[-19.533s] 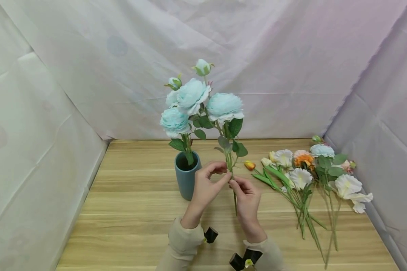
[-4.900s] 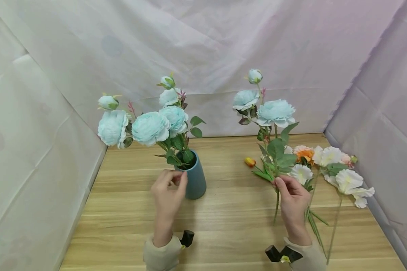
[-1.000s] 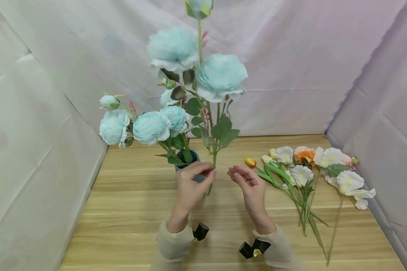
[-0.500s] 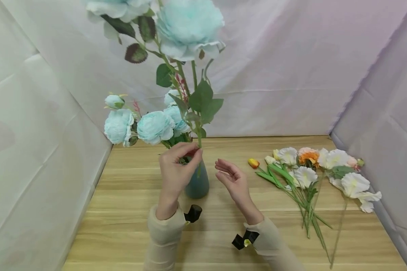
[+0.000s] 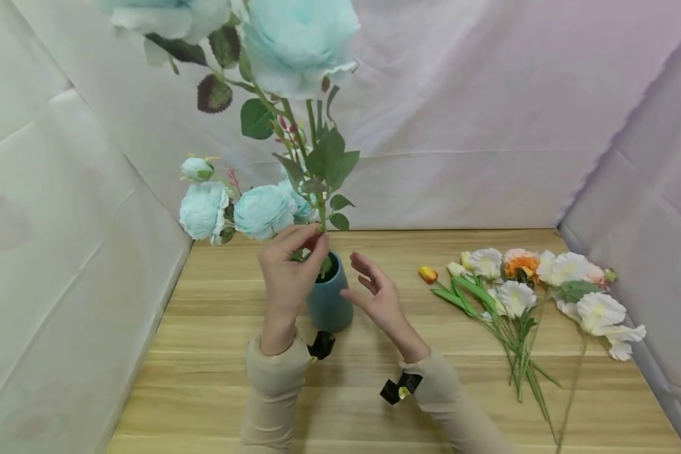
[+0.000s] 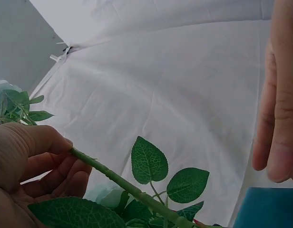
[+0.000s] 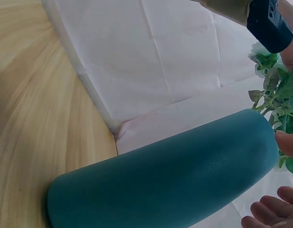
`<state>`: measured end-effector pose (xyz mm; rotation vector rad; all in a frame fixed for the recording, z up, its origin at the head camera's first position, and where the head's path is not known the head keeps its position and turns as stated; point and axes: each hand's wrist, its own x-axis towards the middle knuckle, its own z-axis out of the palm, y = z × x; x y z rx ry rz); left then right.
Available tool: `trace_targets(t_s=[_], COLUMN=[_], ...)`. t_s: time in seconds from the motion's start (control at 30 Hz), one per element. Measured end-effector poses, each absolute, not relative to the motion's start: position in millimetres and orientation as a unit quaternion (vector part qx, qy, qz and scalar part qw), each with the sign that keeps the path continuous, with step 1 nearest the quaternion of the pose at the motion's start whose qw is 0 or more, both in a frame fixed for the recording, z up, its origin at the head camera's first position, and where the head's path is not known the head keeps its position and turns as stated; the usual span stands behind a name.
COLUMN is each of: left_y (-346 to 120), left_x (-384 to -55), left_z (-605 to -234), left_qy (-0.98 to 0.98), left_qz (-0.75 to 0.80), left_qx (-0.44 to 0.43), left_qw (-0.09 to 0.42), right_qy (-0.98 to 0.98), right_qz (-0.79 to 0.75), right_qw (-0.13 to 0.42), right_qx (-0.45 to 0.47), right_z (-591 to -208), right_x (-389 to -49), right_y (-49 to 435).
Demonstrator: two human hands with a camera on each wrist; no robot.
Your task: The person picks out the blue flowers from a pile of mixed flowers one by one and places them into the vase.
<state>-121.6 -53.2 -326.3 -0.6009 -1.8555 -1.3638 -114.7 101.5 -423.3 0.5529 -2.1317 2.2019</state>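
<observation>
My left hand (image 5: pixel 289 268) pinches the green stem of a pale-blue artificial peony spray (image 5: pixel 302 47) between thumb and fingers. The spray stands upright, its top cut off by the head view's upper edge, and its lower stem reaches into the mouth of the blue-green vase (image 5: pixel 330 309). Other pale-blue peonies (image 5: pixel 263 211) lean out of the vase to the left, partly behind the left hand. Close to the vase's right side, my right hand (image 5: pixel 379 299) has its fingers extended and holds nothing. In the right wrist view the vase (image 7: pixel 165 175) fills the middle, the right fingertips (image 7: pixel 268 211) near its rim.
On the table's right lie several loose artificial flowers: a yellow-orange tulip (image 5: pixel 428 274), white blooms (image 5: pixel 515 297), an orange flower (image 5: pixel 522 265) and long green stems (image 5: pixel 522 366). White cloth (image 5: pixel 459 113) hangs behind the wooden table (image 5: pixel 204 366) and along both sides.
The right hand held this spray at the right, then the left hand took it. The left hand has brought it over the vase and lowered its stem; the right hand has come to the vase.
</observation>
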Motion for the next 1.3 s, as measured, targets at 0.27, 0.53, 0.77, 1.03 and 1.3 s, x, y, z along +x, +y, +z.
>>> trace_targets(t_s=[0.27,0.53,0.77,1.03,1.3], left_y=[-54.0,-57.2,-59.7,-61.4,-61.0], left_x=[-126.0,-128.4,-127.6,-125.9,-124.4], left_z=[-334.8,-344.0,-353.2,-362.3,-370.8], left_qy=[-0.732,-0.735,-0.742,-0.75,-0.75], left_qz=[-0.51,-0.51,-0.509,-0.507,-0.512], left_qx=[-0.23,-0.22,-0.211,-0.194,-0.188], left_qw=[0.388,0.39,0.381,0.378,0.375], right_qy=[-0.712,-0.715,-0.716,-0.716,-0.719], right_qz=[0.677,0.671,0.668,0.666,0.664], right_qw=[0.004,0.006,0.011,0.013,0.015], right_qx=[0.187,0.195,0.203,0.208,0.205], right_z=[-414.7,-417.1,-418.1,-405.7,-405.1], right_x=[-116.3,-121.1,-122.7,-118.6,-119.4], right_y=[96.8,92.0,86.7,83.1,81.1])
